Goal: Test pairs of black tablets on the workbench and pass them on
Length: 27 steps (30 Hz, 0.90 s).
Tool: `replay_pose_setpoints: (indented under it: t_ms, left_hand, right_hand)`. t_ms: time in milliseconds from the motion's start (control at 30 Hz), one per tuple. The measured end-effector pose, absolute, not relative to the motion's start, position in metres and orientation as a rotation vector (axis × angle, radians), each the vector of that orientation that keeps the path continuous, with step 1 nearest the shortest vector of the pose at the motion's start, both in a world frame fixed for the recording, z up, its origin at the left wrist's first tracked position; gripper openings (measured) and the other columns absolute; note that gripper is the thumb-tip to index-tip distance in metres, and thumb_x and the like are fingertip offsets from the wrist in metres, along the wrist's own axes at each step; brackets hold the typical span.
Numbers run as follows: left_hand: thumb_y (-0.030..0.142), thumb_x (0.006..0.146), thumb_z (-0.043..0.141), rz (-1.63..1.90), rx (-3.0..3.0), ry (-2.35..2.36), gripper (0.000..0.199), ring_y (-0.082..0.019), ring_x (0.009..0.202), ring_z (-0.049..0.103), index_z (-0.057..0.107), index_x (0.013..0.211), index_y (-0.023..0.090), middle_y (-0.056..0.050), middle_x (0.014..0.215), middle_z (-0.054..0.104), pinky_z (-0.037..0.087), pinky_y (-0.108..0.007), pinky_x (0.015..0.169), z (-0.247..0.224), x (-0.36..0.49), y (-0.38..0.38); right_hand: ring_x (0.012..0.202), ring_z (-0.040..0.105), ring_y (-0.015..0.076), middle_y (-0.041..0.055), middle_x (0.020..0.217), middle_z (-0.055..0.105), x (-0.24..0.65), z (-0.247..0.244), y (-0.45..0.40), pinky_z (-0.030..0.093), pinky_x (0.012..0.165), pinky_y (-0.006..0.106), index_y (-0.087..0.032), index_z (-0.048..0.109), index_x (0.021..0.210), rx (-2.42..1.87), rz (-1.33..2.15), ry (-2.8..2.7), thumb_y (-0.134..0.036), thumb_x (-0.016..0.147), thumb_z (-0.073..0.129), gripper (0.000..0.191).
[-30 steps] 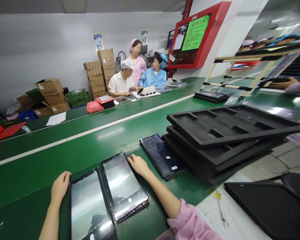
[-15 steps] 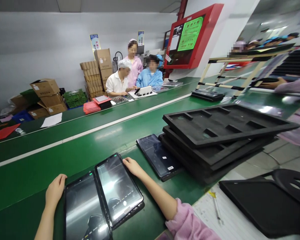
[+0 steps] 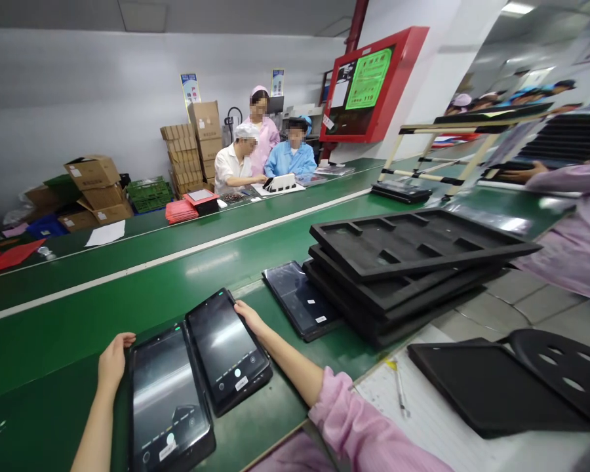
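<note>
Two black tablets with lit screens lie side by side on the green bench, the left tablet nearer to me and the right tablet slightly farther off. Both show white round buttons near their lower edges. My left hand is closed at the left tablet's upper left corner. With fingers bent round its upper right edge, my right hand grips the right tablet. Beyond that hand, a third tablet with a dark screen and small white labels lies partly beside the stacked trays.
Stacked black trays stand at the right. Nearer me are a pen on paper and a black panel. A rack stands farther back. Three people sit or stand across the bench; another person's hand is at far right.
The view has shifted slightly. The right tablet's lower end sits higher in view, and camera-style controls now show clearly on both screens. Both hands remain at the tablets' upper edges.
</note>
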<state>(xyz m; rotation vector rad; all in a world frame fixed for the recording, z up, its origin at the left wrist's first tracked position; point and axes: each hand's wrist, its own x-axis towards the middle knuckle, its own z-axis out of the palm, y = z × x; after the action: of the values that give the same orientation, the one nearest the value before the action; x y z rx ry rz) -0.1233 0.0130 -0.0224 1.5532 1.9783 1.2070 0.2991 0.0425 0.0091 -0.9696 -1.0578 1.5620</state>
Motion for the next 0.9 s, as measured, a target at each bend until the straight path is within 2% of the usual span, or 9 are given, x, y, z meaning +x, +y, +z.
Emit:
replay_pose_setpoints:
  t_ms: [133, 300, 467, 567, 667, 767, 833, 900]
  left_hand:
    - [0.078, 0.086, 0.034, 1.440, 1.417, 1.740, 0.069, -0.031, 0.105, 0.068, 0.068, 0.101, 0.020, -0.012, 0.113, 0.072, 0.049, -0.050, 0.102, -0.030, -0.097, -0.002]
    - [0.078, 0.088, 0.036, 1.591, 1.273, 1.586, 0.072, -0.032, 0.132, 0.053, 0.065, 0.118, 0.020, -0.012, 0.134, 0.063, 0.030, -0.053, 0.120, -0.035, -0.073, -0.014]
    - [0.087, 0.084, 0.028, 1.673, 1.165, 1.406, 0.087, -0.034, 0.141, 0.044, 0.062, 0.128, 0.019, -0.013, 0.142, 0.058, 0.021, -0.052, 0.124, -0.030, -0.067, -0.019]
    - [0.090, 0.080, 0.029, 1.661, 1.124, 1.321, 0.092, -0.034, 0.144, 0.039, 0.059, 0.132, 0.021, -0.013, 0.146, 0.055, 0.020, -0.052, 0.125, -0.024, -0.062, -0.023]
    - [0.091, 0.079, 0.032, 1.594, 1.058, 1.238, 0.092, -0.036, 0.145, 0.036, 0.058, 0.135, 0.023, -0.011, 0.152, 0.050, 0.022, -0.053, 0.124, -0.021, -0.059, -0.026]
    - [0.091, 0.078, 0.035, 1.564, 1.057, 1.199, 0.092, -0.035, 0.149, 0.030, 0.060, 0.134, 0.023, -0.010, 0.154, 0.047, 0.015, -0.050, 0.126, -0.018, -0.058, -0.027]
    - [0.090, 0.079, 0.033, 1.583, 1.055, 1.185, 0.092, -0.034, 0.150, 0.029, 0.060, 0.135, 0.022, -0.010, 0.154, 0.047, 0.012, -0.047, 0.127, -0.016, -0.058, -0.029]
    - [0.089, 0.081, 0.031, 1.605, 1.038, 1.174, 0.093, -0.034, 0.150, 0.028, 0.059, 0.138, 0.021, -0.010, 0.154, 0.046, 0.014, -0.048, 0.127, -0.014, -0.059, -0.030]
  right_hand:
    - [0.066, 0.051, 0.0159, -0.0029, 0.072, 0.060, 0.314, 0.023, 0.044, 0.038, 0.066, 0.028, -0.021, 0.064, 0.089, -0.896, 1.541, -0.998, -0.059, 0.064, 0.076, 0.047]
    - [0.073, 0.055, 0.0179, -0.0006, 0.079, 0.064, 0.290, 0.035, 0.019, 0.040, 0.069, 0.029, -0.020, 0.067, 0.089, -0.836, 1.591, -0.996, -0.058, 0.065, 0.074, 0.045]
    - [0.067, 0.052, 0.0167, -0.0039, 0.070, 0.056, 0.212, 0.021, -0.012, 0.039, 0.067, 0.029, -0.022, 0.060, 0.084, -0.838, 1.684, -0.903, -0.057, 0.067, 0.071, 0.040]
    - [0.068, 0.053, 0.0170, -0.0049, 0.071, 0.055, 0.174, 0.013, -0.025, 0.042, 0.071, 0.030, -0.024, 0.054, 0.089, -0.826, 1.635, -0.863, -0.057, 0.072, 0.067, 0.039]
    - [0.080, 0.058, 0.0196, -0.0022, 0.084, 0.061, 0.156, 0.010, -0.036, 0.045, 0.081, 0.034, -0.025, 0.052, 0.100, -0.849, 1.547, -0.912, -0.058, 0.080, 0.061, 0.039]
    - [0.095, 0.060, 0.0237, 0.0041, 0.102, 0.066, 0.153, 0.013, -0.050, 0.046, 0.091, 0.040, -0.024, 0.052, 0.114, -0.917, 1.452, -1.041, -0.059, 0.090, 0.049, 0.043]
    - [0.110, 0.058, 0.0268, 0.0099, 0.117, 0.063, 0.155, 0.018, -0.057, 0.042, 0.100, 0.045, -0.022, 0.049, 0.129, -0.978, 1.343, -1.190, -0.058, 0.096, 0.039, 0.050]
    - [0.124, 0.050, 0.0307, 0.0157, 0.130, 0.057, 0.157, 0.020, -0.060, 0.034, 0.110, 0.051, -0.019, 0.044, 0.141, -1.093, 1.191, -1.368, -0.059, 0.098, 0.034, 0.060]
